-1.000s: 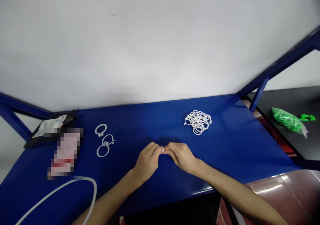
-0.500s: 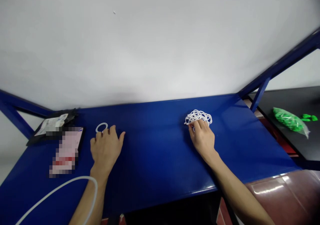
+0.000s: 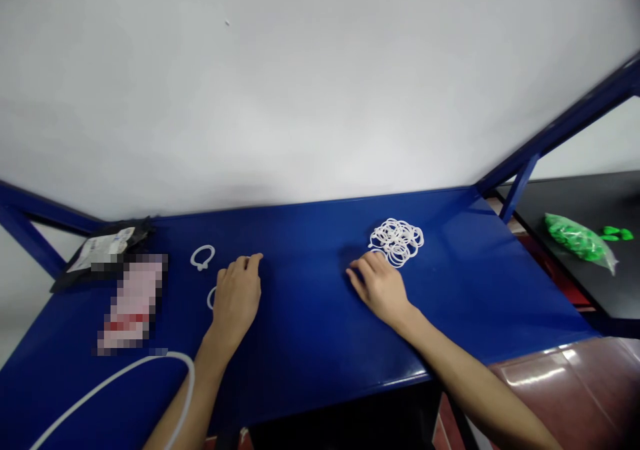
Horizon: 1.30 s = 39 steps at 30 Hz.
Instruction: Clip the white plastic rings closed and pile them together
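Note:
My left hand (image 3: 237,300) is palm down over the blue table, its fingers loosely bent and nothing clearly held in them. A white plastic ring (image 3: 211,298) shows partly from under its left side; the rest is hidden by the hand. Farther back lies another white ring (image 3: 194,257) with a small knob on its near side. My right hand (image 3: 383,289) rests with thumb and fingers apart at the near left edge of a loose pile of white rings (image 3: 397,240). One ring of the pile is partly covered by its fingers.
On the left of the blue table (image 3: 305,290) are a black package (image 3: 145,230) with a white label and a blurred-out pink flat object (image 3: 140,290). A white cable loop (image 3: 125,368) crosses the lower left. Green pieces in a clear bag (image 3: 577,240) lie on a dark table at right.
My left hand has moved right, uncovering the knob of the far ring and part of a second ring. My right hand has shifted left and nearer from the pile, its fingers spreading.

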Tool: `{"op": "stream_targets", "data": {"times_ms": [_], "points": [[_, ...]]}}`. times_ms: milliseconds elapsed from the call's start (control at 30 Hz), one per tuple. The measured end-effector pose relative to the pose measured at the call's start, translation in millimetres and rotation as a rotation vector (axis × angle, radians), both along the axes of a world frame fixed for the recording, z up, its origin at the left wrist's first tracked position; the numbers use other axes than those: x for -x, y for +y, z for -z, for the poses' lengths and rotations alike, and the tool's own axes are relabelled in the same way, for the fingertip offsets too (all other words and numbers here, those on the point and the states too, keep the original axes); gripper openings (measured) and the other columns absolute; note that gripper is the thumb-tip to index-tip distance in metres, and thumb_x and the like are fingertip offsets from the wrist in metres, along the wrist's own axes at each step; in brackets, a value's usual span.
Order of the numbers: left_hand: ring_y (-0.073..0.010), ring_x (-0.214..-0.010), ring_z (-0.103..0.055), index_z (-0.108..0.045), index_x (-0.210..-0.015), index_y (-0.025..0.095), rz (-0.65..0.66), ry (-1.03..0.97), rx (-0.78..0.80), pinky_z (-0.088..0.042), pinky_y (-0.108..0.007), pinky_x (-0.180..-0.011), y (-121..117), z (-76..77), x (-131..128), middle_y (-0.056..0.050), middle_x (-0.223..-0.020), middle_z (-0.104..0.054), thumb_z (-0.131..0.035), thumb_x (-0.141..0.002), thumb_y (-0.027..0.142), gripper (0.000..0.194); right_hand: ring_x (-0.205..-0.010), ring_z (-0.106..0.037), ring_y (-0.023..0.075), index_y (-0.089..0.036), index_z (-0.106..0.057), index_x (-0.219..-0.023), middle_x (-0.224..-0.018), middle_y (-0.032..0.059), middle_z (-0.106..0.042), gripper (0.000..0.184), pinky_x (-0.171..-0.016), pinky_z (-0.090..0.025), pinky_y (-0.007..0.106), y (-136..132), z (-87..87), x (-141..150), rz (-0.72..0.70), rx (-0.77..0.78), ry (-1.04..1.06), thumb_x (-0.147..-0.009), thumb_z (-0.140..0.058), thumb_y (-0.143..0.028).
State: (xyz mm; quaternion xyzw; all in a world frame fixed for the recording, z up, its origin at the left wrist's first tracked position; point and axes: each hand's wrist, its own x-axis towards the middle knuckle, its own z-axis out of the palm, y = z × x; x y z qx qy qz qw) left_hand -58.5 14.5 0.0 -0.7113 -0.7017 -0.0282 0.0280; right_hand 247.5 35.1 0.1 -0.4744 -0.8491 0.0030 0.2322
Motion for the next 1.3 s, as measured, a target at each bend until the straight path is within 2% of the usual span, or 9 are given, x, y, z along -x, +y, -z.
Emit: {"op": "stream_targets", "data": {"times_ms": [200,300,433,567,667,800,900,1100,1300], "points": [[-0.0207,-0.083,-0.063,-0.062,-0.122,0.019,0.162,-0.305,-0.079,-0.043,-0.041,-0.085,-0.2,5.5,-17.1,-0.01,-0.111,-0.067,-0.04,-0.096,0.009,0.036,-0.079,-0.058,0.0204,-0.017,-0.066,-0.099,-0.087,0.0073,-0.065,0.018,-0.073,-0.051,0.034,-15.8,10.1,22.3,-0.321,0.105,0.0,-0.102,-0.053,-0.028],[-0.017,-0.084,-0.063,-0.064,-0.114,0.023,0.274,-0.569,-0.078,-0.044,-0.039,-0.088,-4.0,-1.2,-32.9,-0.005,-0.108,-0.067,-0.046,-0.095,0.01,0.028,-0.09,-0.063,0.0216,-0.017,-0.063,-0.115,-0.103,0.0103,-0.066,0.02,-0.082,-0.056,0.037,-19.4,8.7,25.1,-0.351,0.181,0.08,-0.102,-0.053,-0.028],[-0.0145,-0.088,-0.062,-0.06,-0.101,0.023,0.428,-0.984,0.061,-0.049,-0.03,-0.082,-15.8,-8.7,-58.3,-0.002,-0.1,-0.063,-0.056,-0.092,0.013,0.014,-0.111,-0.064,0.0247,-0.018,-0.052,-0.133,-0.128,0.0157,-0.06,0.036,-0.089,-0.059,0.041,-20.1,3.9,25.3,-0.354,0.255,0.258,-0.1,-0.056,-0.032],[-0.0122,-0.08,-0.06,-0.054,-0.091,0.022,0.404,-1.268,0.18,-0.051,-0.026,-0.074,-24.9,-3.9,-74.5,-0.001,-0.093,-0.057,-0.06,-0.091,0.016,0.008,-0.089,-0.067,0.0169,-0.019,-0.062,-0.107,-0.102,0.0076,-0.068,0.013,-0.077,-0.058,0.031,-18.2,4.3,24.2,-0.449,0.41,0.511,-0.101,-0.056,-0.029],[-0.0126,-0.081,-0.06,-0.052,-0.092,0.021,0.332,-1.376,0.173,-0.052,-0.027,-0.074,-24.9,2.5,-76.5,-0.002,-0.094,-0.056,-0.058,-0.094,0.021,0.006,-0.072,-0.063,0.013,-0.019,-0.065,-0.093,-0.085,0.0027,-0.066,0.014,-0.067,-0.054,0.026,-17.2,6.1,23.5,-0.388,0.551,0.652,-0.098,-0.063,-0.033],[-0.0159,-0.094,-0.064,-0.06,-0.114,0.023,0.273,-1.296,0.093,-0.052,-0.032,-0.087,-18.9,3.9,-72.5,-0.005,-0.107,-0.064,-0.059,-0.095,0.026,0.019,-0.065,-0.066,0.0115,-0.02,-0.066,-0.102,-0.077,-0.0008,-0.067,0.016,-0.064,-0.055,0.024,-16.7,7.5,23.2,-0.263,0.733,0.854,-0.096,-0.066,-0.035],[-0.0159,-0.09,-0.067,-0.067,-0.108,0.023,0.233,-1.179,0.093,-0.052,-0.031,-0.084,-15.8,2.3,-70.5,-0.003,-0.102,-0.071,-0.058,-0.097,0.029,0.016,-0.065,-0.069,0.0129,-0.02,-0.063,-0.108,-0.074,-0.0014,-0.069,0.02,-0.067,-0.056,0.025,-16.0,8.3,22.5,-0.218,0.796,0.948,-0.096,-0.065,-0.035],[-0.0131,-0.076,-0.066,-0.07,-0.096,0.023,0.309,-0.974,0.039,-0.051,-0.026,-0.072,-20.0,7.5,-75.1,0.0,-0.087,-0.072,-0.058,-0.098,0.027,0.012,-0.069,-0.066,0.0127,-0.02,-0.067,-0.101,-0.08,0.0014,-0.069,0.015,-0.066,-0.053,0.025,-16.6,6.8,21.1,-0.265,0.656,0.745,-0.099,-0.06,-0.032],[-0.0137,-0.066,-0.057,-0.065,-0.084,0.018,0.504,-0.688,-0.274,-0.046,-0.028,-0.065,-27.6,11.9,-82.7,0.0,-0.072,-0.066,-0.052,-0.1,0.016,0.021,-0.075,-0.064,0.0143,-0.019,-0.064,-0.096,-0.084,0.0034,-0.068,0.014,-0.071,-0.052,0.027,-23.8,8.7,22.3,-0.386,0.473,0.632,-0.103,-0.054,-0.025]]}}
